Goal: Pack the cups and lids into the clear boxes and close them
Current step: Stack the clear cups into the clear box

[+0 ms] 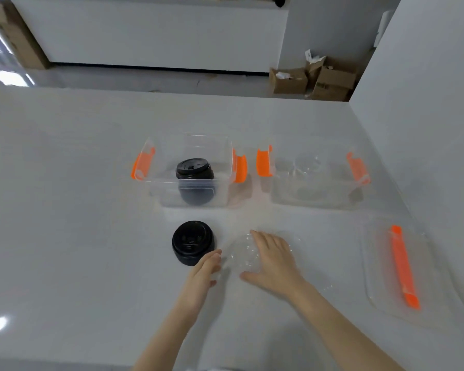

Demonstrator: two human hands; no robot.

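Two clear boxes with orange latches stand open on the white table. The left box (156, 180) holds a stack of black lids (194, 180). The right box (279, 194) holds clear cups (307, 167). A second stack of black lids (192, 242) sits on the table in front of the left box. Just right of it lies a stack of clear dome lids (243, 254). My left hand (202, 271) and my right hand (275, 259) flank the clear lids with fingers apart; the right hand's fingers rest over their right side. Whether either hand grips them is unclear.
A clear box lid with an orange handle (403, 266) lies flat at the right, near the table's right edge. Cardboard boxes (316, 79) stand on the floor beyond the table's far edge. A wall runs along the right.
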